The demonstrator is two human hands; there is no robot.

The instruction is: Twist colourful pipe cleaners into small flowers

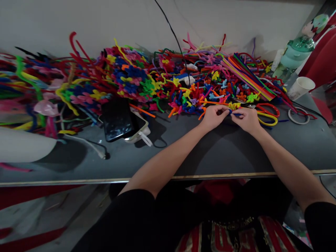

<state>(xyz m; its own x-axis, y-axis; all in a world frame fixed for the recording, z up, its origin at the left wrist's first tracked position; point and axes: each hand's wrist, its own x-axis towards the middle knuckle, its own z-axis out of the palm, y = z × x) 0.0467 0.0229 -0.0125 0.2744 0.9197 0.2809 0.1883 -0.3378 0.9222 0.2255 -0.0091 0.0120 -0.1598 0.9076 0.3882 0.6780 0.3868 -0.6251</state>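
Both of my hands meet above the grey tabletop, pinching a small blue pipe cleaner (236, 114) between them. My left hand (214, 116) grips its left end with thumb and forefinger. Closed on the other side is my right hand (246, 119); its fingers partly hide the piece. Just behind the hands lie yellow pipe-cleaner flowers (234, 105) and an orange pipe cleaner (214, 102). To the right of my right hand are scissors with a red and a yellow handle loop (268, 119).
A heap of coloured pipe cleaners and flowers (131, 75) lines the wall. Left of my arms lie a dark phone (117, 120) and a white cable (90, 147). At right stand a paper cup (300, 87), a green bottle (295, 57) and a roll of tape (298, 120).
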